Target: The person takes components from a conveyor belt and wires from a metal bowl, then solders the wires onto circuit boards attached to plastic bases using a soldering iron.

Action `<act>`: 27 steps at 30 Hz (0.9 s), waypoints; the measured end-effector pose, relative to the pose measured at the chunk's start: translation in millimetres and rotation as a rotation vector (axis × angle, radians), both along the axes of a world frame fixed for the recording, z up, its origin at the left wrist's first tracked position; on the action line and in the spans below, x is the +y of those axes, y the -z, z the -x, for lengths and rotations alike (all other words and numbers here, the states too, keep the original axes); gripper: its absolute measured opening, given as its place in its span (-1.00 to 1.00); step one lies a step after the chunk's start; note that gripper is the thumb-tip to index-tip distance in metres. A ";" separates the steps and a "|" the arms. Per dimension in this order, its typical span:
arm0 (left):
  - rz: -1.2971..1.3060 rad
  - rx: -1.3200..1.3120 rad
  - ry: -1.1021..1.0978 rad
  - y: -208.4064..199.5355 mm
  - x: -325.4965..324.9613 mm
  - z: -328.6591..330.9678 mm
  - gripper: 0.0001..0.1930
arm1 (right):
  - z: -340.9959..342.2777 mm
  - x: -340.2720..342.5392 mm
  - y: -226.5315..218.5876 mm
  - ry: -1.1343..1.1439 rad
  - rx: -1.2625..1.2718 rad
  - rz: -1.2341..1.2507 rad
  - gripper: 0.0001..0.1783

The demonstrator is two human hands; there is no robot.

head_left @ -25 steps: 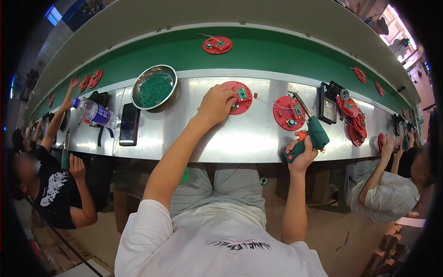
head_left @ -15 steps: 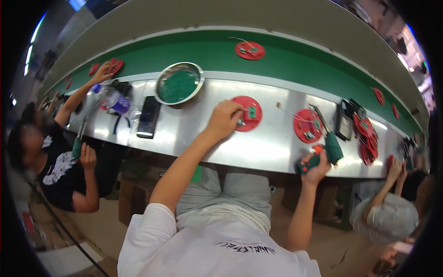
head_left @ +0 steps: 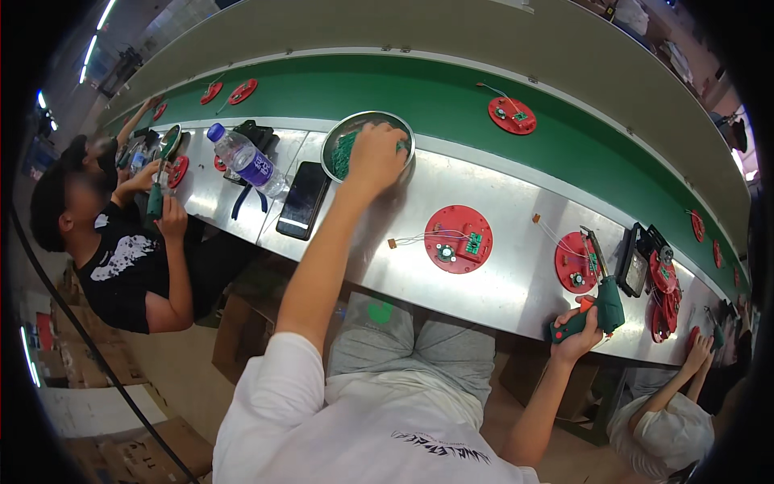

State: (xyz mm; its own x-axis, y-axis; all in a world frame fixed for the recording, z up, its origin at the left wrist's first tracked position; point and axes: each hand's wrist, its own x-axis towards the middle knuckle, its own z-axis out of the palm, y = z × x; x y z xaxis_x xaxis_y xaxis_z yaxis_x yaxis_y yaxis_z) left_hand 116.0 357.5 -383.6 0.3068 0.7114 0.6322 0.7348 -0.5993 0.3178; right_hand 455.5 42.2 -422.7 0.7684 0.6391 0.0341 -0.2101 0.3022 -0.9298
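Note:
My left hand (head_left: pixel 376 160) reaches down into a round metal bowl (head_left: pixel 339 121) holding many small green pieces (head_left: pixel 343 153) that look like circuit boards. Its fingers curl downward, and the tips are hidden among the pieces. My right hand (head_left: pixel 576 335) is wrapped around the grip of a green pistol-shaped soldering gun (head_left: pixel 610 306) with a red trigger, its thin metal tip pointing away from me. In front of me lies a red disc (head_left: pixel 459 239) bearing a small green board and thin wires. Beside the gun's tip is a second red disc (head_left: pixel 575 264), also with wires.
A black phone (head_left: pixel 303 202) lies left of the bowl, beside a water bottle (head_left: pixel 246 160) and pliers (head_left: pixel 248 200). Stacked red discs (head_left: pixel 665 310) and a black case (head_left: pixel 634 260) are at right. Another disc (head_left: pixel 512 116) sits on the green strip behind. Co-workers sit on both sides.
My left hand has left the middle red disc and moved left and away into the bowl. My right hand keeps hold of the soldering gun. The view has shifted.

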 end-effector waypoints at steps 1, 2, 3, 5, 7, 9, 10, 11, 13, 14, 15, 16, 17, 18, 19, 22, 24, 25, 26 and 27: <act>0.009 0.223 -0.050 8.9 15.6 6.0 -0.87 | -0.1 -0.2 1.6 0.006 -0.002 -0.003 -0.67; 0.016 0.445 -0.094 13.8 24.4 6.9 -0.86 | -0.3 -1.3 4.1 0.007 0.008 -0.001 -0.67; 0.010 0.443 -0.082 11.8 27.1 4.9 -0.86 | -0.3 -2.0 4.0 0.008 0.020 -0.003 -0.67; 0.343 0.421 -0.065 6.9 31.6 1.4 -0.86 | 2.4 -1.1 0.8 0.028 0.023 -0.011 -0.67; 0.403 0.245 -0.014 3.2 31.2 4.2 -0.86 | 1.8 -3.3 -1.3 0.043 0.027 -0.011 -0.67; 0.350 -0.035 0.029 -1.8 30.4 5.9 -0.85 | -1.6 -1.6 2.6 -0.022 0.004 -0.030 -0.68; 0.345 -0.035 0.029 -4.0 28.6 5.8 -0.85 | -2.4 -1.7 3.8 -0.016 0.004 -0.026 -0.68; 0.438 -0.187 0.007 -5.6 25.7 6.9 -0.85 | -2.5 -2.2 3.5 -0.018 0.004 -0.031 -0.68; 0.597 -0.491 0.037 -5.5 29.6 17.4 -0.86 | 0.7 0.8 0.1 -0.014 0.010 -0.036 -0.67; 0.589 -0.492 0.029 -5.3 32.2 22.8 -0.86 | -0.2 1.5 1.1 -0.024 0.011 -0.042 -0.67; 0.629 -0.603 0.081 -5.5 32.1 25.4 -0.87 | -2.4 -0.9 2.1 -0.038 0.004 -0.038 -0.68; 0.669 -0.715 0.135 -5.3 31.9 28.2 -0.87 | -3.0 -1.7 2.8 -0.052 -0.003 -0.034 -0.69; 0.672 -0.735 0.158 -5.5 32.0 32.2 -0.87 | -2.5 -1.6 3.0 -0.050 0.000 -0.027 -0.69; 0.675 -0.736 0.156 -5.5 32.0 34.7 -0.87 | -4.3 -2.3 5.9 -0.051 -0.001 -0.024 -0.69; 0.685 -0.769 0.182 -5.6 32.5 36.8 -0.88 | -8.1 -3.2 11.2 -0.063 0.000 -0.020 -0.68; 0.696 -0.814 0.240 -8.5 29.0 37.1 -0.88 | -4.0 -1.8 5.2 -0.052 -0.003 -0.005 -0.67; 0.695 -0.881 0.217 -12.5 28.2 36.8 -0.84 | 1.9 1.4 -0.2 -0.029 -0.008 0.001 -0.66; 0.699 -0.875 0.192 -14.4 27.2 37.0 -0.84 | 3.7 2.7 -1.8 -0.013 -0.014 -0.001 -0.66; 0.700 -0.877 0.195 -15.3 25.0 36.3 -0.84 | 4.3 2.7 -3.0 0.003 -0.020 -0.004 -0.66; 0.703 -0.917 0.182 -18.9 21.0 35.7 -0.85 | 4.6 2.5 -3.3 0.005 -0.022 -0.003 -0.66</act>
